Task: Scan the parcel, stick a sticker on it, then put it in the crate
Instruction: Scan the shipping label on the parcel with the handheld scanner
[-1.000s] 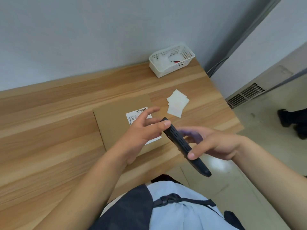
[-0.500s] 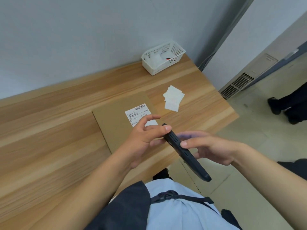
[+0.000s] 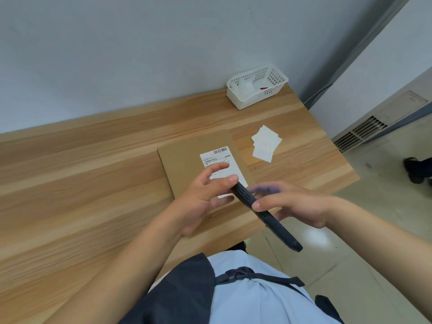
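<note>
A flat brown cardboard parcel (image 3: 184, 160) lies on the wooden table (image 3: 81, 183), with a white shipping label (image 3: 217, 155) and barcode on top. Just above its near edge I hold a black handheld scanner (image 3: 264, 213), tilted with its far end over the label. My left hand (image 3: 205, 195) grips the scanner's far end with thumb and fingers. My right hand (image 3: 294, 204) holds its middle from the right, thumb on top. A small pile of white stickers (image 3: 265, 143) lies right of the parcel.
A white perforated plastic basket (image 3: 254, 90) stands at the table's far right corner against the wall. The table's right edge drops to a tiled floor (image 3: 374, 230). A vent grille (image 3: 360, 133) and another person's dark shoe (image 3: 413, 169) are at the right.
The hands and scanner have shifted only slightly; more of the label shows beyond my left fingers. The head view has swung, and the other person's shoe has moved.
</note>
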The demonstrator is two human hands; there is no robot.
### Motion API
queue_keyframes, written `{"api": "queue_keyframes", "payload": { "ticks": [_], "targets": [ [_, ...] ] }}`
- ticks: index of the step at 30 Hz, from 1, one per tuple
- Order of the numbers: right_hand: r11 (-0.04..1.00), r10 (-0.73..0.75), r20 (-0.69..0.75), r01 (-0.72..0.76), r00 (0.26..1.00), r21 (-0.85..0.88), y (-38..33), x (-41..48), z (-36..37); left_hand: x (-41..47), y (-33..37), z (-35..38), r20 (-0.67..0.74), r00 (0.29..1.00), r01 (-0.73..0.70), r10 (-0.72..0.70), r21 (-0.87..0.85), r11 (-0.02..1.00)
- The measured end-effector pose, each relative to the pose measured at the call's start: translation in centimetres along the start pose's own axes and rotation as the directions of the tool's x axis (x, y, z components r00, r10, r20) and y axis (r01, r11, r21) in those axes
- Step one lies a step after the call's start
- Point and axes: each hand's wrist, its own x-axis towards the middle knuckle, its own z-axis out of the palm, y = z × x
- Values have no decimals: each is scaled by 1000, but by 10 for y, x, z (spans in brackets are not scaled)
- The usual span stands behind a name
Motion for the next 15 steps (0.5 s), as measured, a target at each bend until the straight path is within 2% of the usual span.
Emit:
{"api": "queue_keyframes", "payload": {
  "ticks": [2, 4, 6, 7, 9, 11, 13, 15],
  "targets": [
    [996, 27, -51, -31, 998, -84, -5, 1, -2, 0, 3, -8, -51, 998, -34, 39, 96, 995],
    [980, 66, -97, -82, 993, -179, -9, 1, -6, 5, 6, -19, -162, 981, -70, 104, 206, 976],
    [952, 119, -146, -155, 982, -264, -14, 1, -11, 13, 3, -33, -269, 952, -23, 148, 418, 908],
    [929, 141, -180, -193, 973, -314, -16, 2, -15, 20, -2, -41, -290, 941, 34, 173, 592, 805],
    [857, 165, -245, -262, 955, -444, -21, 3, -21, 36, -15, -52, -253, 947, 132, 199, 869, 478],
    [745, 169, -298, -320, 939, -586, -27, 7, -27, 52, -29, -55, -238, 957, 203, 166, 958, 204],
    [634, 161, -339, -361, 927, -684, -33, 12, -30, 64, -39, -54, -246, 960, 242, 131, 969, 48],
    [550, 153, -352, -376, 923, -746, -37, 18, -31, 70, -45, -53, -260, 961, 263, 95, 965, -10]
  ]
}}
